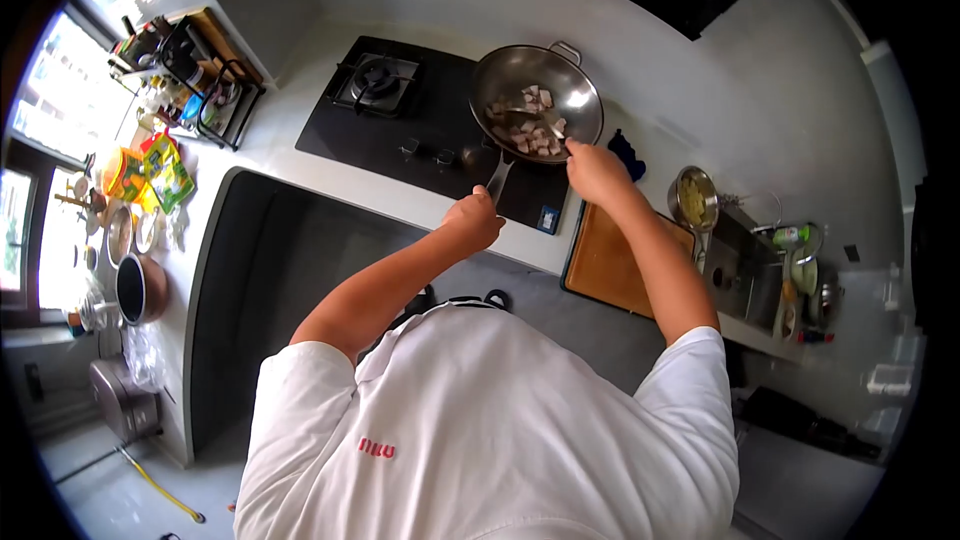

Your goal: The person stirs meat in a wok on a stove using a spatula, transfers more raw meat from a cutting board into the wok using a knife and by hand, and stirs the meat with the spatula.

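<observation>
A large steel wok [495, 70] sits on the right burner of the black cooktop [330, 135], with chunks of pale pink meat [538, 140] spread over its bottom. My left hand [473, 219] is closed round the wok's long handle [499, 178]. Over the wok's right front rim, my right hand [597, 172] is closed on a metal spatula [548, 124], whose blade reaches in among the meat chunks. The end of the spatula's handle is hidden by my right hand.
A wooden cutting board [620, 265] lies right of the cooktop. Beyond it are a small pot [694, 198] with yellowish food and the sink [735, 275]. On the left counter stand a dark pot [141, 289], food packets [168, 174] and a black rack [232, 105].
</observation>
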Demonstrator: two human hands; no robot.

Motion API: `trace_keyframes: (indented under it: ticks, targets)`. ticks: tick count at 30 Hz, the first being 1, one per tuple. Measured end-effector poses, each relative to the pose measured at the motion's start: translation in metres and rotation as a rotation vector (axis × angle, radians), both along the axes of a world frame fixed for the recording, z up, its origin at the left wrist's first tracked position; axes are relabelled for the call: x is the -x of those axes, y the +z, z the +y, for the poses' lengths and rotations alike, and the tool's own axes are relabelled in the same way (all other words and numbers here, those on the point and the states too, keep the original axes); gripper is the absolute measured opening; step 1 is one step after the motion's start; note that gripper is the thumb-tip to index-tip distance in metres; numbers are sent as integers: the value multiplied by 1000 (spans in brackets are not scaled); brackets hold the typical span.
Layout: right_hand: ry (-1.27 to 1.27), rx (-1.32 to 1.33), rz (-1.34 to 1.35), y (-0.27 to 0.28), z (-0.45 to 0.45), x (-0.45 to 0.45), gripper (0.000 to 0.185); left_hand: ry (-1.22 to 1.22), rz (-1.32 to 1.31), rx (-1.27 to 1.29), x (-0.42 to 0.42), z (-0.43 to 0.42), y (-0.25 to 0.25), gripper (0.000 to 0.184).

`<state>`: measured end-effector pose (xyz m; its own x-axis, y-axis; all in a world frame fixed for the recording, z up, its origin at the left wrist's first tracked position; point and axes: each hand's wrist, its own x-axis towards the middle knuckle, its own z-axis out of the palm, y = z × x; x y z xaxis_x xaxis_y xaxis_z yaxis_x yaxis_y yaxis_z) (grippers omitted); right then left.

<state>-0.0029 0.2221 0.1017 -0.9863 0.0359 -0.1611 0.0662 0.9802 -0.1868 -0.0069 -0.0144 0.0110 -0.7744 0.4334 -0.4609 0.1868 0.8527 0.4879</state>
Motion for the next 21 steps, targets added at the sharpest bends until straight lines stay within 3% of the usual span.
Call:
trace_keyframes:
  ticks: [6,11,14,19,21]
  targets:
    - [-14,-44,-36,70,-12,-47,37,-33,79,-149,1,-11,-32,99]
    - [-113,-93,-24,11,-17,-16,30,-98,-49,-101,4,-22,-8,98]
    - [-131,-136,74,40,-1,-25,25,-122,-72,-86,3,-28,4,99]
    - [-94,-245,-64,61,6,-33,25,-197,38,-55,-3,-26,7,97]
    - [-113,-161,51,18,27,-15,25,-236,48,-6,0,-22,14,95]
